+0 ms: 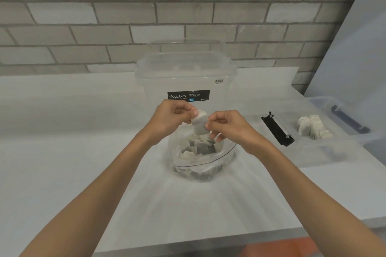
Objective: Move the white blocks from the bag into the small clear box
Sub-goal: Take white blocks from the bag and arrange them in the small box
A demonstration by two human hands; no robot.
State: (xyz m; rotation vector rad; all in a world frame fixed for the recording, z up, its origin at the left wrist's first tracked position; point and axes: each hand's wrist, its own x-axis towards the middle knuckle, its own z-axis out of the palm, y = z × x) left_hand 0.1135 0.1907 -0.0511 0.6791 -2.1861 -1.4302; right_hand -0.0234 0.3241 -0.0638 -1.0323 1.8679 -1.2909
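— What's closest to us on the table [73,173]?
— The bag [226,153], a clear, crinkly zip bag with a blue line along its mouth. It stands open and slumped. Loose blocks [188,154] are piled in it every which way, white and chalky, some in shadow.
— And the hands?
— Both are just above the bag's mouth, sharing one block [199,124]. The left hand [169,117] has its fingers curled, with thumb and fingertips pinching the block's upper left edge. The right hand [227,127] pinches the right edge the same way, its other fingers tucked under.
— Which way does that block lie?
— Roughly upright, long axis running top to bottom, lower end toward the bag. It's an oblong with rounded edges and a rough, matte face.
— Anything in the small box [325,152]?
— Yes. It sits off to the right, well apart from the bag, clear plastic with a black latch [277,129] at its near-left end. A stack [313,127] of white blocks stands on edge in a tidy row inside.
— Behind the hands?
— A big box [186,73], clear, lid on, with a black label [188,96] reading Megabox. I can't tell if anything's inside. Beyond it is a grey brick wall [125,16].
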